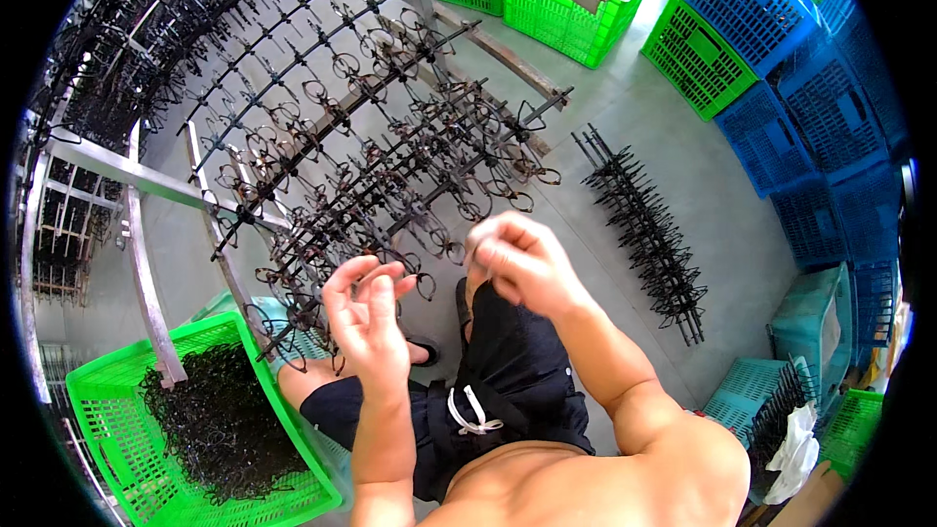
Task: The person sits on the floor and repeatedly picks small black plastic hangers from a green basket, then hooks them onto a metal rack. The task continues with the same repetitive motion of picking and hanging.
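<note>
In front of my lap, my left hand [369, 317] is raised with its fingers loosely bent and apart. A thin dark ring-shaped part [427, 286] shows beside its fingertips; whether they touch is unclear. My right hand [515, 259], slightly blurred, is closed to its right, its fingers pinched together. What lies in that pinch, if anything, cannot be made out. Just beyond both hands stands a rack of dark rods [342, 117], hung with several rows of small black wire rings and clips.
A green crate [317, 473] heaped with black wire parts [224, 429] stands at lower left. Bundled spiked rods [644, 229] lie on the floor at right. Blue crates [747, 0] are stacked along the right side. A metal frame [146, 273] rises at left.
</note>
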The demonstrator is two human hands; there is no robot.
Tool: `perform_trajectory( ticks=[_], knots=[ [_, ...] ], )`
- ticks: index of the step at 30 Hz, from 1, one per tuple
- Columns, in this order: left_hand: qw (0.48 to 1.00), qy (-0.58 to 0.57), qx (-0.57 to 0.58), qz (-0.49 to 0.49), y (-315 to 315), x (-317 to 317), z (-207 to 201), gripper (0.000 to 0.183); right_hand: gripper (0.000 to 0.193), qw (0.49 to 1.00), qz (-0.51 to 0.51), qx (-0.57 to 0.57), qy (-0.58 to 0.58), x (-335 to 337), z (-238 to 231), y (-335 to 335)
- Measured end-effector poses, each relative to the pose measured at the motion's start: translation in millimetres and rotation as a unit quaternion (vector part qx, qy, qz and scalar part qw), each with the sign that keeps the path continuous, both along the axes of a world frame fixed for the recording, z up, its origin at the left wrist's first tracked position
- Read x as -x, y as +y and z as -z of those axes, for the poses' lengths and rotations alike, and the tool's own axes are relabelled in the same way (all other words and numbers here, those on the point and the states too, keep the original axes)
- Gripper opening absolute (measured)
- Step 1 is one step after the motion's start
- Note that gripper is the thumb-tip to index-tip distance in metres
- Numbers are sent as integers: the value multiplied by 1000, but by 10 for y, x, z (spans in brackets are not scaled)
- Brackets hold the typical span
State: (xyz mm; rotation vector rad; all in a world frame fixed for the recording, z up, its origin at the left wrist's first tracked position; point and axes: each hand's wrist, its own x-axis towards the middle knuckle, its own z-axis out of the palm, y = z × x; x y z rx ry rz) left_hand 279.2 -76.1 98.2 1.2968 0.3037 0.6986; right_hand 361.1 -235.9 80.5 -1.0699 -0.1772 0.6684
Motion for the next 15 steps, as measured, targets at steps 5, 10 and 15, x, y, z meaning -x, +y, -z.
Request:
perform_trajectory(
  ticks=[5,10,15],
  knots=[
    [925,101,-268,-248,856,431,171,26,13,911,396,30,-116,-938,428,-405],
    [862,253,-229,-374,2011,1192,731,27,10,929,346,94,-90,-1286,650,-275],
    [961,219,39,-167,1846,1197,746,19,11,927,260,260,-64,-1352,215,-383]
  ],
)
